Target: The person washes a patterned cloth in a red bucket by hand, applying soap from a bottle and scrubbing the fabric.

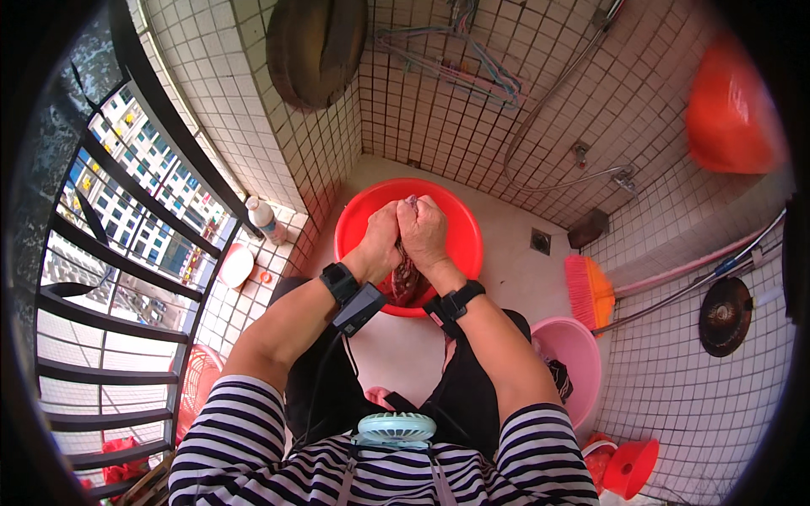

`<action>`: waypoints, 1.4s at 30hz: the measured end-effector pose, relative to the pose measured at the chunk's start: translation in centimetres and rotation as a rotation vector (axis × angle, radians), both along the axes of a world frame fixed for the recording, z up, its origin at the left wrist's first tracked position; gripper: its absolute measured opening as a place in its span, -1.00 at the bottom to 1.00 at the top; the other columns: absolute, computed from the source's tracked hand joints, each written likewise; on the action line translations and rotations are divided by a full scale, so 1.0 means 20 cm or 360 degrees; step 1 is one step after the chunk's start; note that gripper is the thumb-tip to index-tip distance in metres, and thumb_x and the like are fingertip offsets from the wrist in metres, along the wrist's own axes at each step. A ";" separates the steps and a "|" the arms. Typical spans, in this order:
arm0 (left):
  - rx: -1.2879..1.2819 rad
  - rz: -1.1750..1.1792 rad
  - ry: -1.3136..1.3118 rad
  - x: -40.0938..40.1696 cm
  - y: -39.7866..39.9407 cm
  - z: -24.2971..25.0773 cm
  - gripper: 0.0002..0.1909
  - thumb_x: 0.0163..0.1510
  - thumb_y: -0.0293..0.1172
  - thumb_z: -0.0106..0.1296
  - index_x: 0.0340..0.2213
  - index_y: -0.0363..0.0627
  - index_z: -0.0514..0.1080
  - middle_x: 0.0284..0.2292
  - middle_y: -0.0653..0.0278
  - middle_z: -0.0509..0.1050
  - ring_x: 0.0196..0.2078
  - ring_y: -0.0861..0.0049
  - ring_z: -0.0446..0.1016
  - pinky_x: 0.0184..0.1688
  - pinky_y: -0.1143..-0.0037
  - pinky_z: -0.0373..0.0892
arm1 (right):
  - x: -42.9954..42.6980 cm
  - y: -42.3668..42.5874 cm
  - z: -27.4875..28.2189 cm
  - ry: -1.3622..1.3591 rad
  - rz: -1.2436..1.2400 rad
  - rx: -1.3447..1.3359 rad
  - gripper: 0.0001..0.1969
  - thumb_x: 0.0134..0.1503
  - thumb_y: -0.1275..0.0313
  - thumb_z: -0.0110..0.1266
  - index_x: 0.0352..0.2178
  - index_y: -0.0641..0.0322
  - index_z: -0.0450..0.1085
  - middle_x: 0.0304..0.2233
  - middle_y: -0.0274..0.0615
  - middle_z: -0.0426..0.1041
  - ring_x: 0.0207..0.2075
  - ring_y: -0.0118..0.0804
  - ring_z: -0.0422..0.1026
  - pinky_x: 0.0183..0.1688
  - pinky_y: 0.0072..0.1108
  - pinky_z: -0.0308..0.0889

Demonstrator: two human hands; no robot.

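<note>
My left hand [383, 235] and my right hand [423, 233] are side by side over a red plastic basin [465, 246] on the floor. Both are closed around a dark, patterned piece of cloth [405, 278]. A small end of it sticks out above my knuckles, and the rest hangs down between my wrists into the basin. The part inside my fists is hidden. On each wrist is a black strap with a dark device attached.
A pink bucket [579, 360] holding dark cloth stands to my right, near an orange-and-pink broom [588, 288]. At left, a white bottle [264, 218] and a white soap dish [236, 265] rest on a tiled ledge beside black railings [120, 310]. A floor drain [540, 241] lies beyond the basin.
</note>
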State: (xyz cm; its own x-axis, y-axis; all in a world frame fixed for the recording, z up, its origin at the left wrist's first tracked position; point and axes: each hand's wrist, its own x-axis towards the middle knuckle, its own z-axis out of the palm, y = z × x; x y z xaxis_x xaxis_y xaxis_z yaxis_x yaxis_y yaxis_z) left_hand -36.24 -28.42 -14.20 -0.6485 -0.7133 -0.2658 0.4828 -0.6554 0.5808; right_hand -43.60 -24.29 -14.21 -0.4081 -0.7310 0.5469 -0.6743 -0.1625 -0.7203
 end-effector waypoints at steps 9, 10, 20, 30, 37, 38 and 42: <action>-0.0425 0.0106 -0.0269 0.02 -0.10 -0.11 -0.80 0.08 -0.31 -0.20 -0.50 -0.10 0.36 -0.51 0.32 0.38 -0.44 0.56 0.37 -0.43 0.51 0.33 | 0.03 -0.08 -0.05 0.0347 0.0019 -0.0165 -0.74 -0.04 0.32 -0.02 -0.72 0.25 0.33 -0.65 -0.14 0.31 -0.61 -0.06 0.35 -0.55 -0.35 0.28; -0.0953 0.0188 -0.0341 0.00 -0.08 -0.12 -0.80 0.09 -0.31 -0.20 -0.49 -0.10 0.37 -0.49 0.32 0.39 -0.42 0.55 0.39 -0.41 0.52 0.34 | -0.01 -0.11 -0.06 0.0286 -0.0015 -0.0149 -0.74 -0.04 0.33 -0.02 -0.72 0.25 0.33 -0.66 -0.13 0.32 -0.62 -0.05 0.35 -0.55 -0.34 0.28; -0.0613 -0.0075 -0.0313 0.03 -0.11 -0.15 -0.66 0.14 -0.06 -0.23 -0.48 -0.04 0.35 -0.50 0.36 0.40 -0.47 0.57 0.38 -0.46 0.54 0.33 | 0.00 -0.06 -0.07 0.0284 0.0106 -0.0185 -0.78 -0.09 0.34 0.00 -0.72 0.22 0.30 -0.57 -0.15 0.32 -0.58 -0.08 0.36 -0.56 -0.31 0.29; 0.0020 -0.0148 -0.0180 -0.03 -0.12 -0.13 -0.78 0.11 -0.28 -0.25 -0.49 -0.08 0.34 -0.52 0.32 0.42 -0.47 0.49 0.41 -0.38 0.45 0.37 | -0.20 -0.13 -0.16 -0.0661 0.0228 0.0423 -0.62 -0.04 0.17 -0.05 -0.44 0.38 0.25 -0.47 0.23 0.36 -0.35 0.20 0.35 -0.29 -0.23 0.23; 0.0096 0.0101 -0.0090 -0.03 -0.15 -0.16 -0.79 0.08 -0.30 -0.20 -0.56 -0.06 0.31 -0.60 0.35 0.36 -0.51 0.52 0.36 -0.40 0.48 0.34 | -0.26 -0.13 -0.03 -0.0388 -0.0149 0.0292 -0.71 0.02 0.26 -0.03 -0.58 0.32 0.33 -0.61 -0.05 0.38 -0.57 -0.12 0.40 -0.50 -0.40 0.26; 0.0119 0.0132 -0.0133 -0.03 -0.16 -0.18 -0.80 0.07 -0.29 -0.20 -0.54 -0.07 0.33 -0.60 0.33 0.35 -0.54 0.52 0.34 -0.43 0.48 0.33 | -0.20 -0.11 -0.02 -0.0158 -0.0136 0.0139 -0.72 0.02 0.26 -0.02 -0.58 0.29 0.34 -0.57 -0.07 0.37 -0.55 -0.10 0.40 -0.49 -0.39 0.27; 0.0064 0.0067 -0.0047 -0.06 -0.03 -0.17 -0.76 0.09 -0.27 -0.21 -0.51 -0.13 0.36 -0.56 0.27 0.40 -0.50 0.49 0.37 -0.42 0.51 0.34 | -0.06 -0.07 -0.08 0.0323 -0.0029 0.0027 -0.73 0.02 0.26 -0.04 -0.60 0.26 0.33 -0.56 -0.09 0.33 -0.54 -0.03 0.38 -0.50 -0.30 0.31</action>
